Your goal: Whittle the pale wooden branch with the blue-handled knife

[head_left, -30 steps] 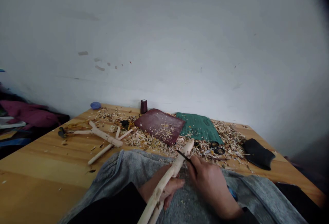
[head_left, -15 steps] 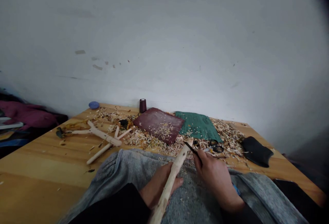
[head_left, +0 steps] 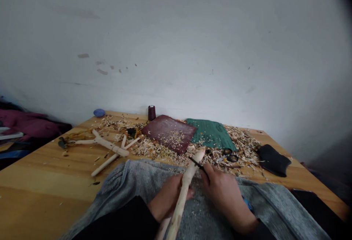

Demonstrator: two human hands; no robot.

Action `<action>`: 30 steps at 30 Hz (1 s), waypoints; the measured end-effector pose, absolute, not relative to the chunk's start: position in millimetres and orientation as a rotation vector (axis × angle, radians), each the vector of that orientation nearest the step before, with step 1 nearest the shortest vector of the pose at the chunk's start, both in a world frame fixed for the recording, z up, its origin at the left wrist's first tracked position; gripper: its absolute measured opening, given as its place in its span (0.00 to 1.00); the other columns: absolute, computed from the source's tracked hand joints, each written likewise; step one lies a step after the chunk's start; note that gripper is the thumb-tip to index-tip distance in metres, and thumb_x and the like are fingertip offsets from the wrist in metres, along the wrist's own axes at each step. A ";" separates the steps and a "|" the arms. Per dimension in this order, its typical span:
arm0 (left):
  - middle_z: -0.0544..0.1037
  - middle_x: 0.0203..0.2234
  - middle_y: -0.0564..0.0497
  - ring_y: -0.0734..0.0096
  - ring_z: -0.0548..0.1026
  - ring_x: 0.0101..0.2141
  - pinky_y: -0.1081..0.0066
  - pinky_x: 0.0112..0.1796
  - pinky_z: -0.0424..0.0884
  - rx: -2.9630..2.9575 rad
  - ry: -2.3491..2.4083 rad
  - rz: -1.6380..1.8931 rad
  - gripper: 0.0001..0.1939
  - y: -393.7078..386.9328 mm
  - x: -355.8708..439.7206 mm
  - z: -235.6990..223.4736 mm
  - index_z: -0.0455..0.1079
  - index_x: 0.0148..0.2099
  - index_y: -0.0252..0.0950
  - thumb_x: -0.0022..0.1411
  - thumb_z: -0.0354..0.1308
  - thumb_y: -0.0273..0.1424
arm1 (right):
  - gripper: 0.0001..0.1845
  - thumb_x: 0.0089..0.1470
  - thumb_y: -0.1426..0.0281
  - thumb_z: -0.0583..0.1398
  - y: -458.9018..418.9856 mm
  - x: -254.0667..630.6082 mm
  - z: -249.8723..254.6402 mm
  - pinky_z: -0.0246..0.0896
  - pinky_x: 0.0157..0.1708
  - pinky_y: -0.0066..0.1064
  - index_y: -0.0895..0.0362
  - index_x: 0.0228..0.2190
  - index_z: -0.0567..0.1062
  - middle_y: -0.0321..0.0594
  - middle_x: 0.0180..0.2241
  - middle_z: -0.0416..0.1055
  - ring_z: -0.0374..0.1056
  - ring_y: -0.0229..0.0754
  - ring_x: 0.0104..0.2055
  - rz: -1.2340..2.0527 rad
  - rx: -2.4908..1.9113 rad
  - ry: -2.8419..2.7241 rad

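My left hand [head_left: 168, 196] is wrapped round a long pale peeled wooden stick [head_left: 184, 185], which slants up toward the table's far side. My right hand [head_left: 224, 192] is closed on a small knife [head_left: 197, 163] whose dark blade lies against the stick just below its rounded tip. Both hands rest over a grey cloth [head_left: 129, 183] spread across the table's near edge. Wood shavings [head_left: 244, 146] lie thick beyond the stick's tip.
On the wooden table [head_left: 41, 181] lie other carved sticks [head_left: 110, 148], a maroon mat [head_left: 170, 133], a green mat [head_left: 211, 133], a dark thread spool [head_left: 151, 112], scissors [head_left: 230, 156], a black pouch [head_left: 273, 159] and a blue lid [head_left: 99, 112]. A white wall stands behind.
The knife slid up toward the stick's tip and has come back down a little. The stick has turned more upright in my left hand.
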State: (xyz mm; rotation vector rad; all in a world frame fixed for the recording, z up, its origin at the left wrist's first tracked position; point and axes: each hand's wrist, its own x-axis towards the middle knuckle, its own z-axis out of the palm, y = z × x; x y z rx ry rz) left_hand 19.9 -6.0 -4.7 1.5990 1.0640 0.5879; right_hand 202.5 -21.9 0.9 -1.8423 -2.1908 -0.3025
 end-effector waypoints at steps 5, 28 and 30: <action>0.62 0.11 0.59 0.75 0.60 0.13 0.73 0.17 0.55 1.532 1.084 0.516 0.09 -8.7 20.1 0.1 0.63 0.25 0.38 0.50 0.55 0.37 | 0.09 0.62 0.67 0.52 -18.6 211.2 -1.1 0.41 0.22 0.31 0.54 0.31 0.68 0.37 0.26 0.74 0.70 0.42 0.25 -0.321 -1.880 -2.157; 0.61 0.12 0.59 0.76 0.59 0.12 0.76 0.14 0.52 1.486 1.137 0.472 0.02 -9.2 19.3 -0.6 0.63 0.24 0.38 0.46 0.50 0.29 | 0.08 0.61 0.68 0.52 -32.2 191.7 3.3 0.46 0.24 0.32 0.53 0.32 0.69 0.36 0.27 0.74 0.70 0.41 0.27 -0.096 -1.651 -2.385; 0.61 0.12 0.59 0.75 0.60 0.13 0.75 0.15 0.53 1.512 1.157 0.464 0.03 -8.4 19.0 -0.4 0.64 0.25 0.38 0.47 0.50 0.30 | 0.08 0.61 0.68 0.51 -30.0 194.1 4.0 0.45 0.24 0.32 0.53 0.33 0.70 0.37 0.28 0.75 0.71 0.42 0.27 -0.143 -1.738 -2.346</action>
